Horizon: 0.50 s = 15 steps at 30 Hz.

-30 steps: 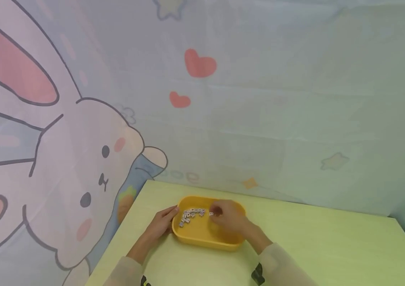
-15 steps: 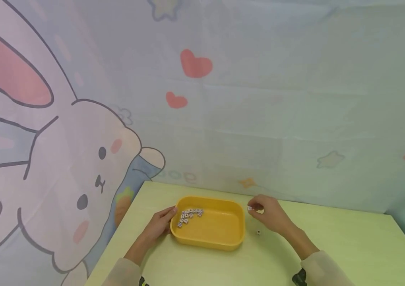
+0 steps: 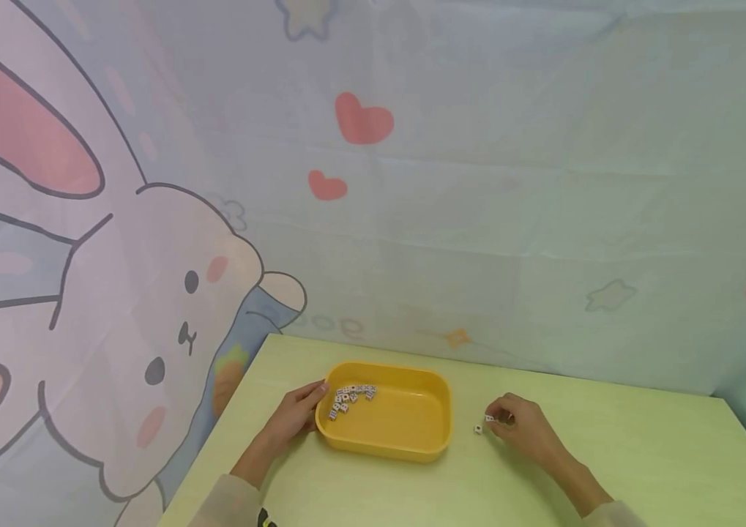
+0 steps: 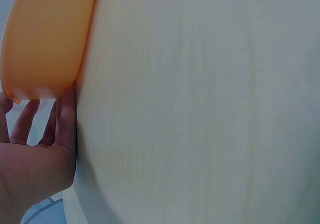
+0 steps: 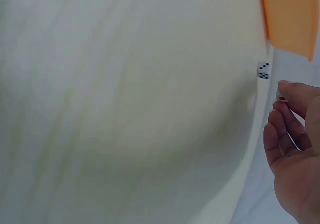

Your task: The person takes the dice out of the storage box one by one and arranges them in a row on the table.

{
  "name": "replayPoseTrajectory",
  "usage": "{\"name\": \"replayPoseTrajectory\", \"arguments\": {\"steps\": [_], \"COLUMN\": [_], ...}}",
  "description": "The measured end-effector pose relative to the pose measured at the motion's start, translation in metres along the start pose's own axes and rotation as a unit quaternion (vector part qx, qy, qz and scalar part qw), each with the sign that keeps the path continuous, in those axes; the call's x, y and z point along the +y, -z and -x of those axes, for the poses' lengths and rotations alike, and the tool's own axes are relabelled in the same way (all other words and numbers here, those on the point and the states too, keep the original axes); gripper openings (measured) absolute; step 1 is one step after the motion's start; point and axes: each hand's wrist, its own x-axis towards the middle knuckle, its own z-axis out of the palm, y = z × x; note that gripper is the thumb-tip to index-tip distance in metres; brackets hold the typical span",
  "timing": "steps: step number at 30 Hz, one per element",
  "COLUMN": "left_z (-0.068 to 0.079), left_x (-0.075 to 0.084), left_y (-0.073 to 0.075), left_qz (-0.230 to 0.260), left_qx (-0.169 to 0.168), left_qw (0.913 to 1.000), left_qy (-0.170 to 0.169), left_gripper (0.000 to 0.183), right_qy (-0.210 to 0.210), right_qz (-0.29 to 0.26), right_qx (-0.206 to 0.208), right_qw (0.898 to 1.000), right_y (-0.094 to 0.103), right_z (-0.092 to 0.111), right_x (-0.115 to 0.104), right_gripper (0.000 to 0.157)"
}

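Observation:
A yellow plastic tray (image 3: 382, 450) stands on the table, with several white dice (image 3: 345, 399) grouped in its left end. My left hand (image 3: 293, 416) holds the tray's left end, thumb at the rim and fingers against the outer wall, which the left wrist view shows from the side. To the right of the tray, my right hand (image 3: 526, 428) pinches a white die (image 3: 489, 419) between thumb and index finger; in the right wrist view a red pip shows on this die (image 5: 282, 98). Another die (image 3: 478, 430) lies on the table just left of the right fingertips.
The pale yellow-green table (image 3: 643, 454) extends to the right of the hands. Behind it hangs a cloth backdrop (image 3: 511, 219) printed with a large rabbit, hearts and stars. The tray's raised rim stands between its dice and the loose die.
My right hand has carried a die out of the tray, over its right rim, and down beside the die on the table. My left hand stays at the tray's left end.

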Motion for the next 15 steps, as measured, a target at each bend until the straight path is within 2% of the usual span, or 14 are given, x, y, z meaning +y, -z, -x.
{"name": "replayPoseTrajectory", "arguments": {"steps": [6, 15], "left_z": [-0.001, -0.001], "left_x": [0.0, 0.0], "left_y": [-0.001, 0.0], "left_qz": [0.001, -0.001], "left_qx": [-0.002, 0.002], "left_qw": [1.0, 1.0], "left_qy": [0.002, 0.005], "left_gripper": [0.069, 0.069], "right_qy": [0.014, 0.013], "right_qz": [-0.015, -0.027], "right_qx": [-0.001, -0.011], "right_qw": [1.0, 0.999], "right_y": [-0.011, -0.019], "right_z": [0.008, 0.011], "right_x": [0.012, 0.012], "right_gripper": [0.014, 0.011]}}
